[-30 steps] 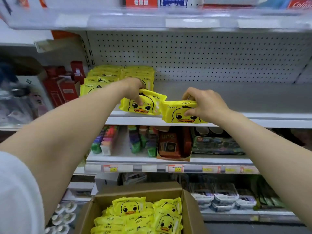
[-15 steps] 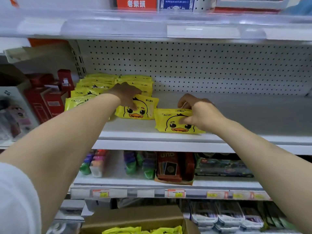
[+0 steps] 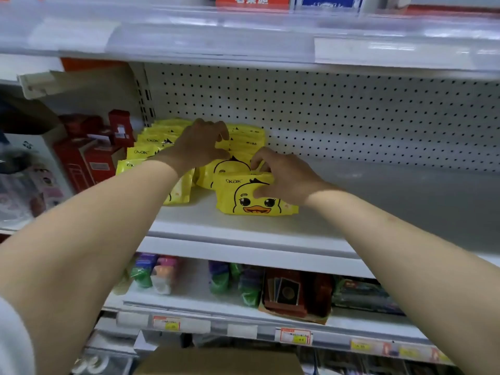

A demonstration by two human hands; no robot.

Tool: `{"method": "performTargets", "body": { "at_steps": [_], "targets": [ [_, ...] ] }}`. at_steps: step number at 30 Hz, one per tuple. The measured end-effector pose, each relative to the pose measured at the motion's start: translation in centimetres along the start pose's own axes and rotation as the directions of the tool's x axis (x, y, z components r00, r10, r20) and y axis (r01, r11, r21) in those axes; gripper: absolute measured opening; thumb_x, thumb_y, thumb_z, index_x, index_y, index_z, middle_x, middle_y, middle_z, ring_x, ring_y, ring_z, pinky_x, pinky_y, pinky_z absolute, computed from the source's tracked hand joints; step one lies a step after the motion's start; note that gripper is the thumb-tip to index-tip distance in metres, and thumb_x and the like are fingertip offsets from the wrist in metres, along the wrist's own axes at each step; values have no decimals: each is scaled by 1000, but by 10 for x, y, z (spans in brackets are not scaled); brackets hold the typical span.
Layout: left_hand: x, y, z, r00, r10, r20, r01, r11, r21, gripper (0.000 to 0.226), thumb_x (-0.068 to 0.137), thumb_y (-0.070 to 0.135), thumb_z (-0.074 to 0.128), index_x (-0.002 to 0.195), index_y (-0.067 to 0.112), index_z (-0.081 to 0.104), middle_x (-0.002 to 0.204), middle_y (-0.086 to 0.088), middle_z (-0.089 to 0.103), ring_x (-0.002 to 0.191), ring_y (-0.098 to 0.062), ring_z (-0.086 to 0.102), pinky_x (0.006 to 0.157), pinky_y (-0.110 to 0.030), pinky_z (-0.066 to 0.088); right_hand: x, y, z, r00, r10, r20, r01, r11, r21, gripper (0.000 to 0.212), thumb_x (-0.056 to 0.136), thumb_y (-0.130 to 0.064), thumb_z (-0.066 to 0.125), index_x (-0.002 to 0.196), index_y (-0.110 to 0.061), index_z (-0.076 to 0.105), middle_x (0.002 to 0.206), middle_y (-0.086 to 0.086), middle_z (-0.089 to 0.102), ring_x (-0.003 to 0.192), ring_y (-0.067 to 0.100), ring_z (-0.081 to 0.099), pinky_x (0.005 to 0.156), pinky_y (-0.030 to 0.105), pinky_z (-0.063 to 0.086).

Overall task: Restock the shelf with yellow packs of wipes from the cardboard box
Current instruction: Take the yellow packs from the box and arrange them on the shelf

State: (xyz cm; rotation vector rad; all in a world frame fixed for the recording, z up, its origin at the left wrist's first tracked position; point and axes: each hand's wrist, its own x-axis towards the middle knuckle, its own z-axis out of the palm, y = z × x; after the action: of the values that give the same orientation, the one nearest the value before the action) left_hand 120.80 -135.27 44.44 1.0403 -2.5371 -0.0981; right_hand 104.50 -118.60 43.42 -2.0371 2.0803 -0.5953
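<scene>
**Restocking, head view.** The front pack [image 3: 251, 197] is stood upright on the shelf [image 3: 243, 228], duck face outward. It is gripped by the right hand [image 3: 286, 177], thumb on the face and fingers curled over the top, presumably so that tipping is prevented while it is aligned. A second pack [image 3: 224, 169], just behind, is met at its top edge by the curled fingers of the left hand [image 3: 200, 142]; whether it is pinched cannot be told. The stack [image 3: 157, 139] is ranged at far left. Of the box [image 3: 216, 361], at the near edge, only cardboard is shown; its contents are hidden.
</scene>
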Motion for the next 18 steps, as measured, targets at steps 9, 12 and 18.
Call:
{"method": "performTargets", "body": {
  "at_steps": [9,12,18],
  "targets": [
    [-18,-38,-13,991,-30,-133,34,999,26,23,87,37,68,106,24,66,106,0,67,112,-25,48,93,-41,43,54,-29,37,989,-128,-79,118,986,-116,54,77,-33,79,120,-26,48,116,1,58,105,24,57,73,33,45],
    [-21,-38,-12,988,-28,-150,34,999,40,20,89,36,67,106,24,68,103,1,67,113,-27,45,93,-41,42,55,-28,41,967,-187,-175,151,968,-200,55,79,-34,78,126,-22,52,126,1,51,115,22,49,81,34,44],
    [-17,-34,1,990,-36,-138,36,999,-4,16,91,33,64,103,26,71,94,7,66,109,-25,44,88,-38,40,57,8,30,885,-62,-462,-54,971,-233,23,90,-38,64,108,-25,68,107,1,67,113,26,48,80,33,37]
  ]
}}
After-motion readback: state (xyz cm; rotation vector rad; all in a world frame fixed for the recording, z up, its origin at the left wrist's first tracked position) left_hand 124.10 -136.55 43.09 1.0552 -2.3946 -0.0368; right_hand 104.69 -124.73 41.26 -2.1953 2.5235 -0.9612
